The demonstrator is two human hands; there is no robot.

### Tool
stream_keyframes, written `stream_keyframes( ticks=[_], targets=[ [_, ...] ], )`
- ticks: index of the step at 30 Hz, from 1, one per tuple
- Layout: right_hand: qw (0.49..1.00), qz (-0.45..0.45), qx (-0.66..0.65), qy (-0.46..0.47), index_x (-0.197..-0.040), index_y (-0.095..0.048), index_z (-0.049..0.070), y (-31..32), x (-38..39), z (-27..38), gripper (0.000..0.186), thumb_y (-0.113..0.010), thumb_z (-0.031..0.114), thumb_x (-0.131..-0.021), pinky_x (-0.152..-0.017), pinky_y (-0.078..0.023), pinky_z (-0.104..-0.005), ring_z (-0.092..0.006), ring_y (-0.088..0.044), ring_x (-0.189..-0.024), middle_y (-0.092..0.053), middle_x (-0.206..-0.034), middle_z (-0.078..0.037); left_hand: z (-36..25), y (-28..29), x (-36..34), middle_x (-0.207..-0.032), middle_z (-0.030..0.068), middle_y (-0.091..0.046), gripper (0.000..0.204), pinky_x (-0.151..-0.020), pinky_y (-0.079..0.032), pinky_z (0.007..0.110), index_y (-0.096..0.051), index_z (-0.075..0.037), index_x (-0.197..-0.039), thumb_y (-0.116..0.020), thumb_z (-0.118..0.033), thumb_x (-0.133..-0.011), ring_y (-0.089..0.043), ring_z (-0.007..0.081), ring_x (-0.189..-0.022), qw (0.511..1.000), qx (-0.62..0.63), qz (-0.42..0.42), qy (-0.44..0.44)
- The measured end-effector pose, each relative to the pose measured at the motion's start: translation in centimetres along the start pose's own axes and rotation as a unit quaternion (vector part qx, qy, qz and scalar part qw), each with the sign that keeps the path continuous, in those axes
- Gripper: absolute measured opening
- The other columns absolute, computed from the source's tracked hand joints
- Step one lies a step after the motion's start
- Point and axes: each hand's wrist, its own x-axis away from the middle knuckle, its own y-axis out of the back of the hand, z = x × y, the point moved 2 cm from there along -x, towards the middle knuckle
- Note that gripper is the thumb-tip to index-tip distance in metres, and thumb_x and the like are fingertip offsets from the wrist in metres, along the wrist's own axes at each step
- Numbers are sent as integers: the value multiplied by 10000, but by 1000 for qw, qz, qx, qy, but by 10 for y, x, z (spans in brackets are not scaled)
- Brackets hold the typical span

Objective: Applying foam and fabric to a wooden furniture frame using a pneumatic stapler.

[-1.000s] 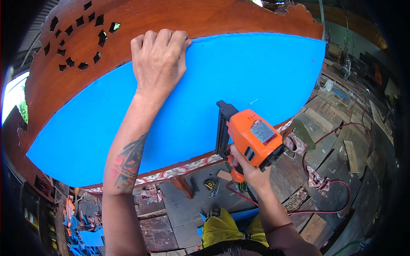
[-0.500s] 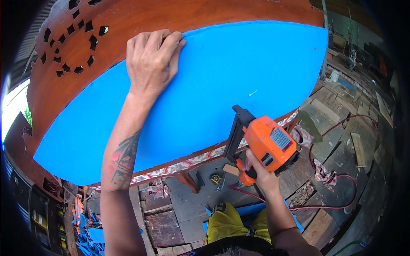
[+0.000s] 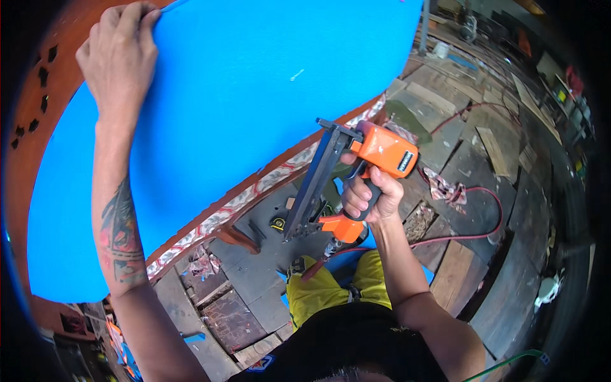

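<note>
Right hand (image 3: 369, 197) gripping orange staple gun (image 3: 356, 172), magazine slanting down-left; left hand (image 3: 121, 57) flat on blue sheet (image 3: 254, 95)

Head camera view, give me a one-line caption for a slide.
Left hand presses blue foam sheet onto a wooden frame; right hand holds an orange staple gun.

A single head-worn fisheye camera is looking steeply down from above the person, sitting close over the large flat blue fabric sheet (image 3: 223, 108), which is filling the upper left; below that sheet the worn wooden plank floor (image 3: 484, 159) is curving away toward the dark rim at right
</note>
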Motion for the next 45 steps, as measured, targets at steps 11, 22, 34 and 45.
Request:
stream_keyframes(
  ticks=[11, 22, 34, 45],
  targets=[
    [995, 68, -76, 19, -1359, -505, -78, 25, 15, 0, 530, -599, 281, -981, -441, -437, -328, -146, -505, -494, -493, -628, -17, -8, 8, 6, -979, 160, -720, 101, -737, -544, 377, -649, -1, -1060, -599, -59, -993, -722, 269, -875, 967, 217, -119, 66],
    [994, 87, -58, -8, -1408, -478, -81, 35, 11, -2, 622, -632, 308, -947, -463, -443, -342, -157, -473, -506, -464, -604, -19, -78, 37, 99, -1029, 59, -679, 273, -858, -513, 419, -653, -90, -1067, -686, -86, -796, -653, 221, -914, 920, 271, 22, -281],
    [994, 89, -61, -27, -1378, -495, -85, 27, 9, -7, 582, -629, 269, -936, -441, -427, -348, -159, -466, -484, -459, -587, -24, -91, 48, 122, -1084, 58, -685, 259, -815, -522, 395, -667, -82, -1069, -722, -94, -817, -650, 212, -922, 896, 311, 46, -314],
    [873, -38, 470, 124, -1093, -637, -16, -142, -76, -9, 209, -692, 94, -924, -536, -524, -334, -142, -594, -586, -597, -703, -40, 19, 26, 16, -1410, 89, -528, 274, -1048, -305, 436, -708, -226, -1072, -791, -285, -818, -467, 288, -1310, 979, 121, -121, 112]
  ],
)
